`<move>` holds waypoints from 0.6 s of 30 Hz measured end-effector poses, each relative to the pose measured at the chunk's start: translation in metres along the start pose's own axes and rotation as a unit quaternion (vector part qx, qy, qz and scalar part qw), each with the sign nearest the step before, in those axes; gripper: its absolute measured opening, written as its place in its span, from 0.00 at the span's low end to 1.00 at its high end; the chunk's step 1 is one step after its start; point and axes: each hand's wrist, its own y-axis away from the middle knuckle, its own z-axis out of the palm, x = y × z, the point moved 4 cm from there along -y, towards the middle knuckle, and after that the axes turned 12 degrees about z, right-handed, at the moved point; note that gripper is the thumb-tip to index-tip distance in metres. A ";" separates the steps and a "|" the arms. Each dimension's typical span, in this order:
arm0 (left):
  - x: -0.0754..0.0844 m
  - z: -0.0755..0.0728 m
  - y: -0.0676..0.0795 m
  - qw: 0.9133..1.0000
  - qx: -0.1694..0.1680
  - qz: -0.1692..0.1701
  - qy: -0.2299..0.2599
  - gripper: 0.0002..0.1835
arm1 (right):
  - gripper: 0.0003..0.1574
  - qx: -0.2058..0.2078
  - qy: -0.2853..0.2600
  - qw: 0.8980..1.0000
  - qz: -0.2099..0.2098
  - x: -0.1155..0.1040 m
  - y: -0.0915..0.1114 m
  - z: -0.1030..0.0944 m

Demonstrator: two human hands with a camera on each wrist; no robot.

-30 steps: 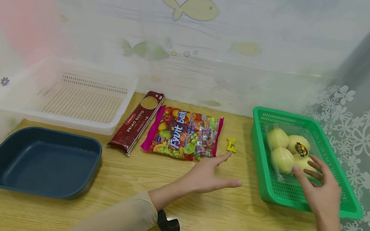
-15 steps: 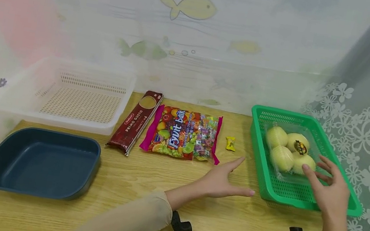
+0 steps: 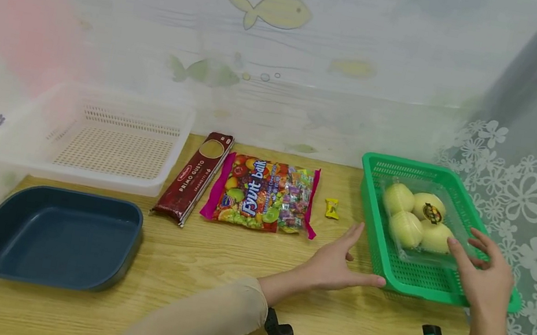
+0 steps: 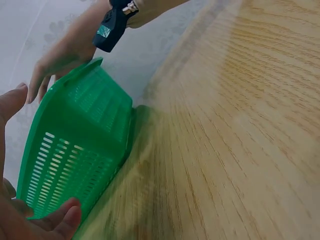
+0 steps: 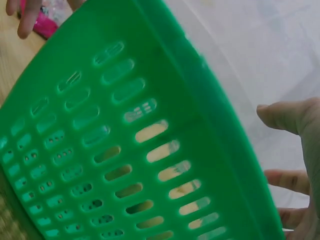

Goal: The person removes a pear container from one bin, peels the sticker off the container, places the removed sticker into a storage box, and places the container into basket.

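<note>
A green plastic basket (image 3: 425, 289) on the right of the table holds a clear pack of several pale yellow round fruits (image 3: 406, 230) with a dark label. My left hand (image 3: 332, 262) is beside the basket's left wall, thumb and fingers spread, the thumb tip overlapping its front left corner. Over the basket's right side is my right hand (image 3: 490, 281), fingers loosely bent, thumb near the fruit pack. In the right wrist view the fingers (image 5: 290, 180) lie past the basket's rim, holding nothing. The left wrist view shows the left fingertips (image 4: 67, 215) close against the slotted wall.
A small yellow wrapped candy (image 3: 332, 208) lies left of the basket. Further left are a candy bag (image 3: 264, 195), a red spaghetti packet (image 3: 193, 179), a white basket (image 3: 108, 183) and a dark blue tub (image 3: 52, 236). A patterned curtain (image 3: 278, 104) stands behind the table.
My left hand has moved right, from below the small candy to the basket's left side. My right hand has shifted slightly right, away from the fruits. The basket stays in place.
</note>
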 end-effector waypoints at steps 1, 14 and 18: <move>0.000 0.001 -0.002 1.000 0.004 0.002 -0.002 0.62 | 0.47 0.001 -0.001 1.000 0.006 0.001 -0.001 -0.001; 0.006 0.021 -0.013 0.999 0.017 0.010 -0.028 0.63 | 0.54 -0.029 0.049 0.998 0.012 0.008 -0.017 -0.003; 0.009 0.025 -0.016 0.999 0.025 0.015 -0.036 0.64 | 0.58 -0.060 0.073 0.995 0.024 0.008 -0.022 -0.002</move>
